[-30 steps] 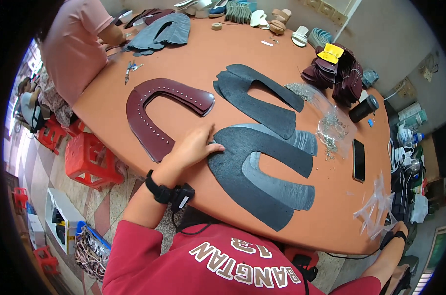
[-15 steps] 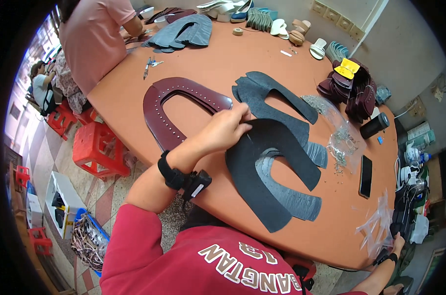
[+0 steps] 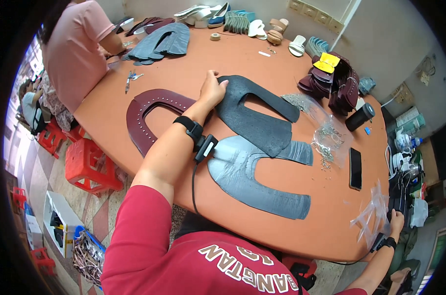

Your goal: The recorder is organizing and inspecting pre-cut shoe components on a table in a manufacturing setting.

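My left hand [image 3: 213,90] is at the rounded end of a dark charcoal U-shaped sheet [image 3: 237,110], its fingers curled with the sheet's edge between them and the thumb. Partly under that sheet lies a shiny grey U-shaped sheet [image 3: 233,169], its legs toward the right. Left of my forearm rests a stack of maroon U-shaped pieces [image 3: 134,120] with a row of light studs; my arm hides part of it. Off the table's right edge, my right hand [image 3: 397,222] is closed by a black item, and what it grips I cannot make out.
A phone [image 3: 355,168], a black cylinder [image 3: 360,117] and a plastic bag with small metal pieces [image 3: 328,135] lie on the right. Maroon bundles [image 3: 341,88] and sandals [image 3: 297,45] stand farther back. A co-worker [image 3: 75,54] sits at the far left.
My left hand has moved away from me, to the dark sheets. The dark sheet it held over the grey one is gone from there, uncovering the grey sheet. The view has shifted slightly.
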`<state>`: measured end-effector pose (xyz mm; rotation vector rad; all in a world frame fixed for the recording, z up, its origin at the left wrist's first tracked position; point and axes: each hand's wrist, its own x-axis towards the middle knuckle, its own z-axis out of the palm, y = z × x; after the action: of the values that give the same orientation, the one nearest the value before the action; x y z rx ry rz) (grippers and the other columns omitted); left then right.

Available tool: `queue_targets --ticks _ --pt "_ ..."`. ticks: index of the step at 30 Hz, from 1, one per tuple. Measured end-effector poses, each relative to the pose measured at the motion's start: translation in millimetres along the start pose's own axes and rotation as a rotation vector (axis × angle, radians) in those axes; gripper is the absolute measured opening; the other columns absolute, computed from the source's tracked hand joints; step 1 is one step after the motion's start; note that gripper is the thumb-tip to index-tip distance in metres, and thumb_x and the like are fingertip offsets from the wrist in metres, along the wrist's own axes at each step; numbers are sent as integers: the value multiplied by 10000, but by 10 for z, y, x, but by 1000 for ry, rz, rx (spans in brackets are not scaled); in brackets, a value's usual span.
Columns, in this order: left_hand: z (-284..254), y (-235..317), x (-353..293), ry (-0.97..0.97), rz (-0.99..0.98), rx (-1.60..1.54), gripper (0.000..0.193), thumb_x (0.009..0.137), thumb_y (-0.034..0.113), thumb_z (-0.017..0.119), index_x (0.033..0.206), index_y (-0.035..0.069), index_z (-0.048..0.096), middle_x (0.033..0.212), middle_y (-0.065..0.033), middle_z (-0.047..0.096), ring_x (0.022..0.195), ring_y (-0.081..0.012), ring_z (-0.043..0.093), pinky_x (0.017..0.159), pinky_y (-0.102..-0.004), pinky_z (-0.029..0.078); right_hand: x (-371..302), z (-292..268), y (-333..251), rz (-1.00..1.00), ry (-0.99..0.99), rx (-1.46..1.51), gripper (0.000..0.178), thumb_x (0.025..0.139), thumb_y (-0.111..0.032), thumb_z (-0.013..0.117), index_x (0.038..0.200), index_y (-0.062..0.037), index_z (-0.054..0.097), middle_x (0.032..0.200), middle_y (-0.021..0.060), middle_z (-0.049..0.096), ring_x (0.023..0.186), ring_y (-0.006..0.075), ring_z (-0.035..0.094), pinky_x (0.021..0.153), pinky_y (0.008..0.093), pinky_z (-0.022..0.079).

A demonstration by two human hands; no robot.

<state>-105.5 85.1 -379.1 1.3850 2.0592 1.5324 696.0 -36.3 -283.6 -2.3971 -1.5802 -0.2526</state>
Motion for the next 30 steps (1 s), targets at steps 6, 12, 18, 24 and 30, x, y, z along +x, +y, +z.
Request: queue_targets --ticks 6,12,18,24,30 --pt "-222 459 -381 -501 269 500 756 653 374 810 1309 183 486 1418 -230 353 1385 -365 200 1095 -554 199 -172 -131 -289 -179 27 -59 300 851 -258 595 907 28 662 882 221 656 833 386 629 746 434 478" --pt "-180 636 -586 -1053 510 593 767 711 488 728 1367 209 443 1499 -32 312 1417 -292 180 1081 -632 141 -925 -75 -2108 -769 -17 252 207 765 -93 649 949 1 655 953 190 639 909 354 599 818 401 476" --pt "-1 599 -778 -660 539 678 560 861 417 588 1316 117 462 1421 -118 396 1348 -315 314 1040 -553 304 -1998 -58 -3336 -1327 -477 267 658 642 -305 792 1193 -53 535 1236 172 518 1134 369 507 958 457 410" --pt "-373 1151 -1248 -793 748 362 431 813 333 662 1118 38 581 1087 -147 619 995 -332 589 825 -396 477 -2009 50 -3074 -1193 -516 382 685 599 -226 822 1179 -13 526 1234 199 515 1140 382 502 949 427 425" --pt "-431 1430 -2172 -1027 841 105 277 707 233 729 882 67 596 862 -83 591 826 -284 600 689 -387 486 -2026 -6 -2950 -1181 -425 468 274 661 -91 741 891 -28 605 941 108 584 904 301 575 799 399 462"
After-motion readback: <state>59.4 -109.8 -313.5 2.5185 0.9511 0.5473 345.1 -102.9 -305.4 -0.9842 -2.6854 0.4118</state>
